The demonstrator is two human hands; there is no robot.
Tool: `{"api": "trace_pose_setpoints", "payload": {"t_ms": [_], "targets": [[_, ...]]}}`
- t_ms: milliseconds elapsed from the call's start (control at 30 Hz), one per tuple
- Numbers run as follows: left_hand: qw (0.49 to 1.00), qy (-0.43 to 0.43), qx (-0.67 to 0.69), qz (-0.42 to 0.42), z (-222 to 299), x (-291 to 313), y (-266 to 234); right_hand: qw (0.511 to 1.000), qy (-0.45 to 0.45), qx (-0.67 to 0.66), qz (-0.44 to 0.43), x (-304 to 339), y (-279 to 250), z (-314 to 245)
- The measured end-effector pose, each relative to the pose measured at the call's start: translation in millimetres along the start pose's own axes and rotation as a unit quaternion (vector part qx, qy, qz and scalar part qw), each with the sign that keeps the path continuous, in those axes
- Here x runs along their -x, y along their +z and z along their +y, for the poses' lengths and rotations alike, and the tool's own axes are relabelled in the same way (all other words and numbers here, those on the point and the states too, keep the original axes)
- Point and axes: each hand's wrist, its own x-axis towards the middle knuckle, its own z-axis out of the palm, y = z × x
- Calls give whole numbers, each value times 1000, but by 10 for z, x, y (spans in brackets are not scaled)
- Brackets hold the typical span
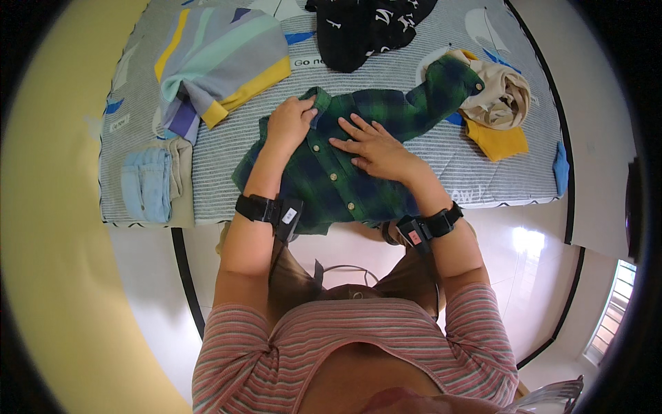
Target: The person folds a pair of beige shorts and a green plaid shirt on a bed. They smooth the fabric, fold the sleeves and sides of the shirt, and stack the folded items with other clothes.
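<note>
A green and navy plaid button-up shirt (314, 186) lies spread out, front up, with its collar toward the far left and light buttons down the middle. One sleeve stretches to the far right, its cuff resting against a beige bundle. My left hand (289, 123) is closed at the collar, fingers pinching the cloth there. Flat on the shirt's chest, right of the buttons, rests my right hand (383, 150) with its fingers spread. A band with a small dark box sits on each wrist.
The shirt lies on a striped grey bed cover (510, 183). Around it are a striped pastel garment (227, 55), a black printed garment (362, 31), folded light-blue denim (146, 183), beige cloth (507, 93), a yellow piece (496, 140) and a blue item (560, 169). A yellow wall (55, 207) stands left.
</note>
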Motion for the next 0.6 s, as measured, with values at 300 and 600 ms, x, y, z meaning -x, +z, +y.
{"api": "trace_pose_setpoints", "payload": {"t_ms": [300,600], "targets": [[999,30,12,9,-179,151,-216,995,-23,-57,72,460,-197,-371],[997,55,50,25,-236,178,-138,998,-51,-18,29,630,79,-610]]}}
